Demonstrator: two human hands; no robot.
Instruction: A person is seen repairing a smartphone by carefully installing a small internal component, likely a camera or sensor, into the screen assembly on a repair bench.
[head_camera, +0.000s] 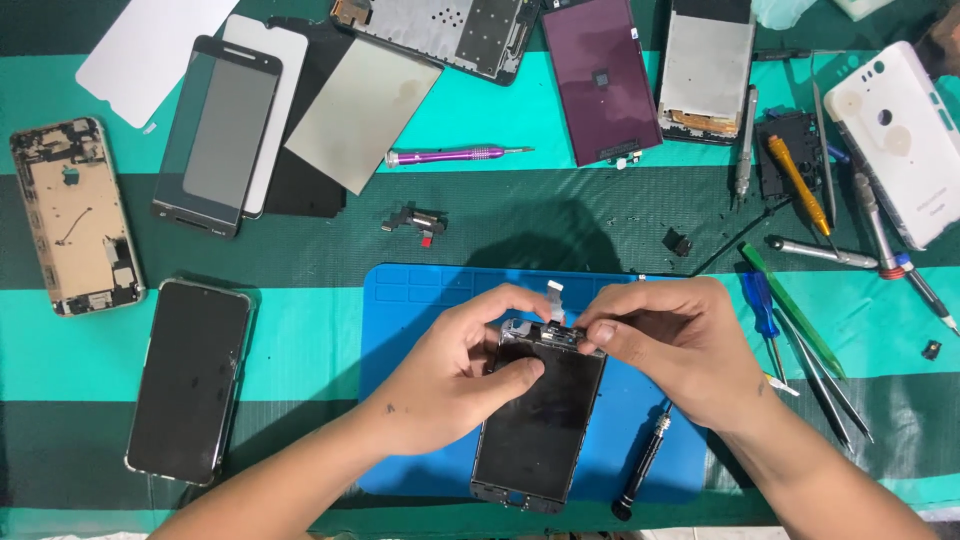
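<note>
At far left an opened phone body (78, 215) and a dark phone (190, 380) lie on the striped desk (330, 330), w/ a purple screwdriver (455, 155) further up. Mid-frame, on the blue mat (420, 290), the left hand (455, 375) has its fingers closed on the top-left edge of a phone frame (540, 425). Right hand (675, 345) pinches the frame's top edge; black screwdriver (643, 465) just beside it, more tools (800, 310) at right.

My surface (560, 215) is striped green and teal. On it lie a blue mat (410, 300), phones (190, 380), screens (215, 135), a purple screwdriver (455, 155) and assorted tools (800, 190).
</note>
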